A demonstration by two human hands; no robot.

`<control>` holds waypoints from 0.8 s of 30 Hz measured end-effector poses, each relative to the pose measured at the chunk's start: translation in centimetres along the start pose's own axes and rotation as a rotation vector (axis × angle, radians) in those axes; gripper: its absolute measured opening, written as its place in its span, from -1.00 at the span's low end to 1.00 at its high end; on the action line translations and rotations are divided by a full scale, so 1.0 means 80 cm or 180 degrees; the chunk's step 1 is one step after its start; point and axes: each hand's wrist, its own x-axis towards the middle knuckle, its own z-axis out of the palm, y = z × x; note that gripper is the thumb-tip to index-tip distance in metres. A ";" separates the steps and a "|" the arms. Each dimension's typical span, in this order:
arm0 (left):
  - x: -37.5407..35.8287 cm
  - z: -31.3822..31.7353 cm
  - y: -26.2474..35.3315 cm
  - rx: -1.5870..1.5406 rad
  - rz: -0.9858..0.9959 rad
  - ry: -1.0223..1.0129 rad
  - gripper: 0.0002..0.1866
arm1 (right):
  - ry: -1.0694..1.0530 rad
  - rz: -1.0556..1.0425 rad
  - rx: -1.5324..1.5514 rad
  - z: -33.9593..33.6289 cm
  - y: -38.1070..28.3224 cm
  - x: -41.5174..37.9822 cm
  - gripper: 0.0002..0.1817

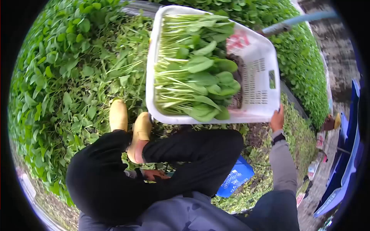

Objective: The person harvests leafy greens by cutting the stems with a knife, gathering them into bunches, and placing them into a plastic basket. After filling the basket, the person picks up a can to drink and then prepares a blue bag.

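A white plastic crate [256, 96] stands in front of me, its left part filled with rows of leafy greens [200, 69], the pale stems pointing left. My right hand [276, 120] grips the crate's near right corner. Low between my bent legs, my left hand [155, 175] is partly hidden by the black trousers. Its fingers look closed, and a small teal piece [169, 174] shows beside them; what it belongs to is hidden.
Yellow boots [118, 115] stand on cut leaves and stems left of the crate. Dense green plants [50, 77] grow at left, more [304, 73] at right. A blue printed bag [235, 177] lies beside my leg. A blue pole [300, 22] reaches toward the crate's far right side.
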 end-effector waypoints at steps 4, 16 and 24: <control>0.010 -0.005 0.005 -0.0058 -0.0335 0.0019 -0.75 | -0.0315 0.0241 0.0582 -0.018 0.009 -0.008 -0.39; 0.146 -0.012 0.063 0.0154 -0.0796 -0.0432 -0.75 | -0.0202 0.0887 0.0637 -0.045 0.038 -0.025 -0.35; 0.223 -0.027 0.132 0.0594 -0.0275 -0.0410 -0.75 | -0.0062 0.1043 0.0666 -0.022 0.040 -0.036 -0.38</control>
